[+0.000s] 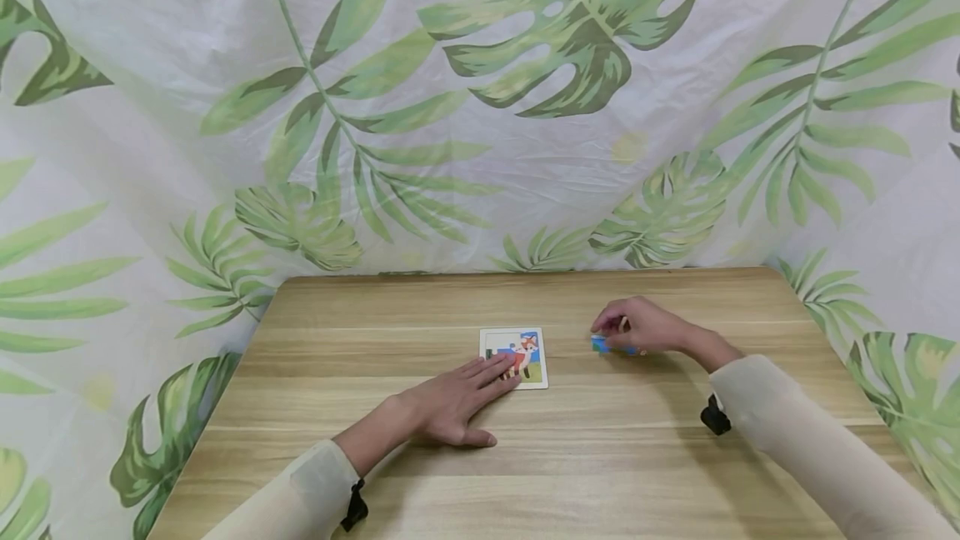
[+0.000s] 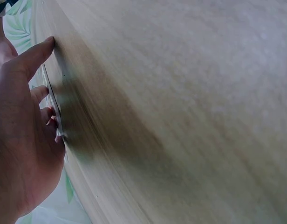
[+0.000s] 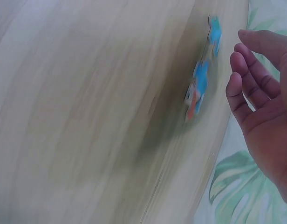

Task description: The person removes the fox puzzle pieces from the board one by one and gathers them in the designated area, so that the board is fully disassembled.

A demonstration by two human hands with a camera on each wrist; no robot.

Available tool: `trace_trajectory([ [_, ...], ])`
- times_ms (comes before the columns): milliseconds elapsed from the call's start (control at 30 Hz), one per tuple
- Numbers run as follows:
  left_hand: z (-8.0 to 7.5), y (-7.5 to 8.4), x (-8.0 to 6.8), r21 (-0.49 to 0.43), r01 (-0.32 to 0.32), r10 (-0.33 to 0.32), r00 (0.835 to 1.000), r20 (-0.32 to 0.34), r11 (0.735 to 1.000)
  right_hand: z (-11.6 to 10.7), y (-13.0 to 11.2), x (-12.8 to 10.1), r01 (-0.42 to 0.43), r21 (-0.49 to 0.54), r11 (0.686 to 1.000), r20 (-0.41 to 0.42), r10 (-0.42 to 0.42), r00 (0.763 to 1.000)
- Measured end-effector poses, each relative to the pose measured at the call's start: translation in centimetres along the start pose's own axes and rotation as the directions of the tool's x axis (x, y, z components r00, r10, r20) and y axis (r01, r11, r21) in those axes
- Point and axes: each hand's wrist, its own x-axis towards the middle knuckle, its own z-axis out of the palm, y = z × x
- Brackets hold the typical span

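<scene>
A small white-framed jigsaw puzzle (image 1: pixel 545 361) lies on the table and shows a fox-like animal in red on a blue and yellow ground; a pale, unfilled area shows at its upper left. My left hand (image 1: pixel 456 400) rests across its lower left part with straight fingers, covering some of the picture, thumb spread over the wood. To the right of the puzzle, my right hand (image 1: pixel 647 326) hovers with bent fingers close over loose puzzle pieces (image 1: pixel 600 343). The right wrist view shows a blue piece (image 3: pixel 215 35) and a blue-and-orange piece (image 3: pixel 199 84) on the table, apart from the fingers.
The wooden table (image 1: pixel 585 457) has its far edge against a pale curtain (image 1: pixel 525 190) printed with green leaves. That cloth also hangs at both sides. A dark wrist device (image 1: pixel 716 415) sits under the right sleeve, another (image 1: pixel 356 507) under the left.
</scene>
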Motion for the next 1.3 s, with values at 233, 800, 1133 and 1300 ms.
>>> trace_trajectory([
  [233, 0.1, -0.2, -0.1, -0.019, -0.015, 0.015, 1.000, -0.011, 1.000, 0.9, -1.1, 1.9, 0.023, -0.006, 1.000, 0.022, -0.023, 1.000],
  [800, -0.2, 0.3, 0.8, -0.005, -0.022, 0.022, 0.999, -0.046, 1.000, 2.5, -2.4, 5.7, 0.090, -0.013, 0.996, 0.050, -0.089, 0.995],
  [1133, -0.1, 0.8, 1.5, 0.047, 0.016, -0.014, 0.999, -0.040, 0.999, 3.6, -3.4, 7.6, 0.135, -0.006, 0.991, 0.067, -0.134, 0.989],
  [1300, -0.1, 0.9, 1.8, 0.063, 0.015, -0.013, 0.999, -0.039, 0.998, 4.2, -3.4, 8.5, 0.136, -0.014, 0.991, 0.094, -0.134, 0.986],
])
